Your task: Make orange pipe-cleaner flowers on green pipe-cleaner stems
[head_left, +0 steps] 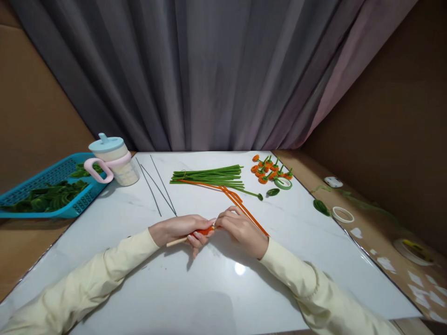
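Note:
My left hand [186, 230] is closed around a pale wooden stick [176, 242], whose bare end sticks out to the left. An orange pipe cleaner [205, 231] lies wound on the stick between my fingers. At the stick's other end, the fingers of my right hand [239, 228] pinch together on the orange pipe cleaner; their tips partly hide it. Loose orange pipe cleaners [249, 214] lie just behind my right hand. Beyond them rests a bundle of green pipe cleaners [209, 176].
Orange flowers with green stems [267, 168] lie at the back right, beside green tape [283, 184] and a green leaf [273, 191]. Thin dark wires [157, 186], a lidded cup [115, 160] and a blue basket [66, 213] of green pieces are at left. White tape [343, 214] lies right.

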`<control>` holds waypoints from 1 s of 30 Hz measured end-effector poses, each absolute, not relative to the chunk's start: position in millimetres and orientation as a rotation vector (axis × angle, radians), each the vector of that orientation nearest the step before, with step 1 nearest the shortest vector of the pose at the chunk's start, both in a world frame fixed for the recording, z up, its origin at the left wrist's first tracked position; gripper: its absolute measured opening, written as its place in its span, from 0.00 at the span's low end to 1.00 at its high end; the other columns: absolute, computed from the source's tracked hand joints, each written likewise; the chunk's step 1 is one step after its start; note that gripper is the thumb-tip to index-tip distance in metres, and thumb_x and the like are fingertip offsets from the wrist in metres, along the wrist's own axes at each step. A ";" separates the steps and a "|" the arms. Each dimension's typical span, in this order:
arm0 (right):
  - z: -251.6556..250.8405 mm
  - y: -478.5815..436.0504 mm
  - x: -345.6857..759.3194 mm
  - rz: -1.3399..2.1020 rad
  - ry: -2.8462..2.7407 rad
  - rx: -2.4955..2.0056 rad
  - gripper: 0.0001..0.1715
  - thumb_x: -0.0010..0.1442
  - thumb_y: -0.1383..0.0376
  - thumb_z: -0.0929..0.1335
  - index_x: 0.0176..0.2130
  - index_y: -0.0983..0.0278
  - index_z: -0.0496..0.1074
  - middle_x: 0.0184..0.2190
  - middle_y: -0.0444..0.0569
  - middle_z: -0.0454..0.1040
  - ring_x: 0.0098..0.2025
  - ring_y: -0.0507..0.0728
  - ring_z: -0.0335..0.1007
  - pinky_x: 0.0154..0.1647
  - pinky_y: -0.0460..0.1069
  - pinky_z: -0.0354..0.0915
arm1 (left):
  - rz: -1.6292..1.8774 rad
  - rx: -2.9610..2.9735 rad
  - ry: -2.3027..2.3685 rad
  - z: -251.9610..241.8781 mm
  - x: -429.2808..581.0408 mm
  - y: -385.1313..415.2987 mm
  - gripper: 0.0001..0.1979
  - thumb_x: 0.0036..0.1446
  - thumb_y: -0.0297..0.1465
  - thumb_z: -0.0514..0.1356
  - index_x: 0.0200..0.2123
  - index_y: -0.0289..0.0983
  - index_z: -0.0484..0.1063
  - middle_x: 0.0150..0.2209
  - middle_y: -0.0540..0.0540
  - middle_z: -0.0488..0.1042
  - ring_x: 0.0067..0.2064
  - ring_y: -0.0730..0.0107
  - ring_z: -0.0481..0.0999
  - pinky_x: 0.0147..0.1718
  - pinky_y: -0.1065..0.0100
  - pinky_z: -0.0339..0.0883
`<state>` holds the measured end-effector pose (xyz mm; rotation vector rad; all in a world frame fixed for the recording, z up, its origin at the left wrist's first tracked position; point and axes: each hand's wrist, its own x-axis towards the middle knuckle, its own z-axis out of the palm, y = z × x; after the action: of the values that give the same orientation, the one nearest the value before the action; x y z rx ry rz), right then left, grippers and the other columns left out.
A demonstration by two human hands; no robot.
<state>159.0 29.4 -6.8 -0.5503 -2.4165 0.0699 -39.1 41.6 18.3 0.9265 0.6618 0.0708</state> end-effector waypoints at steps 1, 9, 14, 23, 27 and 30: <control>-6.4 30.2 159.8 0.090 -2.417 -0.552 0.13 0.62 0.77 0.55 0.36 0.65 0.65 0.29 0.49 0.73 0.35 0.53 0.67 0.41 0.52 0.60 | 0.065 0.898 0.649 15.2 -38.7 41.9 0.21 0.54 0.48 0.56 0.24 0.36 0.57 0.18 0.59 0.47 0.16 0.83 0.43 0.20 0.69 0.68; -3.2 40.7 169.8 0.199 -2.410 -0.555 0.12 0.59 0.77 0.58 0.35 0.65 0.67 0.29 0.49 0.72 0.34 0.53 0.66 0.44 0.52 0.61 | 0.065 0.855 0.607 8.7 -37.1 40.8 0.22 0.57 0.47 0.54 0.22 0.37 0.52 0.16 0.58 0.53 0.15 0.82 0.50 0.24 0.63 0.73; -3.6 45.2 173.9 0.296 -2.420 -0.590 0.13 0.57 0.77 0.59 0.34 0.65 0.68 0.29 0.49 0.72 0.34 0.54 0.66 0.42 0.51 0.62 | 0.096 0.906 0.639 9.7 -35.2 40.2 0.21 0.59 0.45 0.53 0.22 0.36 0.54 0.15 0.57 0.55 0.13 0.83 0.51 0.20 0.67 0.71; -2.9 51.6 187.6 0.428 -2.473 -0.729 0.14 0.59 0.74 0.60 0.39 0.65 0.71 0.32 0.50 0.75 0.35 0.55 0.69 0.40 0.52 0.63 | 0.028 1.370 0.855 34.9 -53.2 52.0 0.22 0.55 0.49 0.54 0.36 0.34 0.69 0.22 0.51 0.68 0.18 0.79 0.62 0.19 0.74 0.66; -0.5 52.8 191.1 0.445 -2.452 -0.818 0.12 0.59 0.72 0.61 0.40 0.65 0.71 0.32 0.50 0.76 0.34 0.55 0.70 0.38 0.50 0.64 | 0.049 1.594 0.930 48.0 -64.2 60.1 0.18 0.55 0.44 0.56 0.37 0.34 0.70 0.26 0.49 0.71 0.21 0.78 0.67 0.21 0.76 0.63; 2.2 50.7 188.9 0.582 -2.376 -0.900 0.10 0.60 0.65 0.64 0.42 0.65 0.71 0.31 0.49 0.76 0.31 0.54 0.70 0.32 0.47 0.64 | 0.149 1.665 0.944 49.7 -64.9 60.5 0.17 0.57 0.42 0.55 0.38 0.33 0.70 0.26 0.48 0.72 0.23 0.77 0.68 0.25 0.74 0.64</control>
<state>188.9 50.7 2.2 -0.8998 -2.3759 0.5818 -64.9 60.5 49.7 1.6646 0.9442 0.1493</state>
